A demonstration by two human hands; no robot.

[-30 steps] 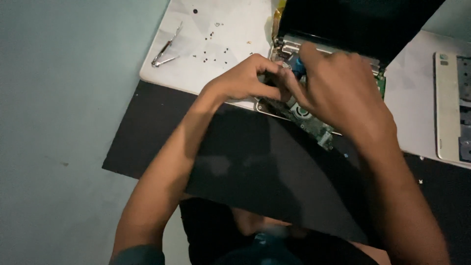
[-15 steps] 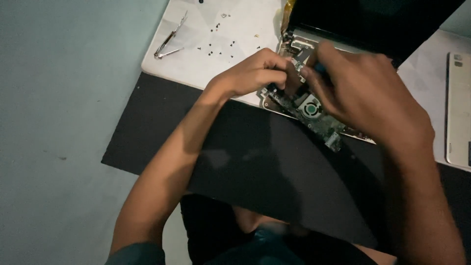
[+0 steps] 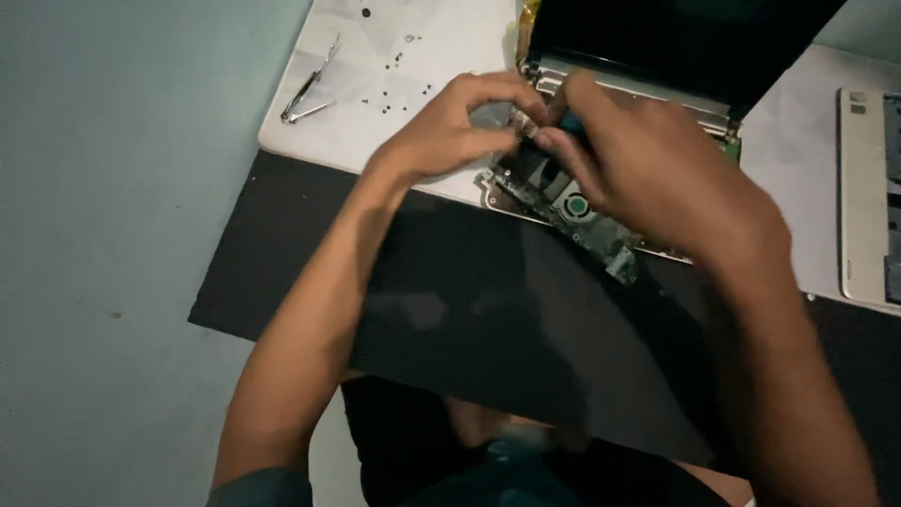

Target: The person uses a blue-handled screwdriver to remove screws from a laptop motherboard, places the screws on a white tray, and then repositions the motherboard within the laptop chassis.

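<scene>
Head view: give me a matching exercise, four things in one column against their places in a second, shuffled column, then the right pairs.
Things:
1. tweezers
2. loose screws
3. opened laptop
4. black mat

Places:
A. under both hands, its circuit board exposed
B. nearest the person, over the table's front edge
C. far left on the white surface
D. scattered on the white surface, right of the tweezers

Pairs: 1-C, 2-D, 3-A, 4-B

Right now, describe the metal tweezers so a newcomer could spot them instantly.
Start at the white table top above the black mat. Left of the opened laptop and the scattered screws, the tweezers lie near the table's left edge: the only long, shiny two-pronged tool there.
</scene>
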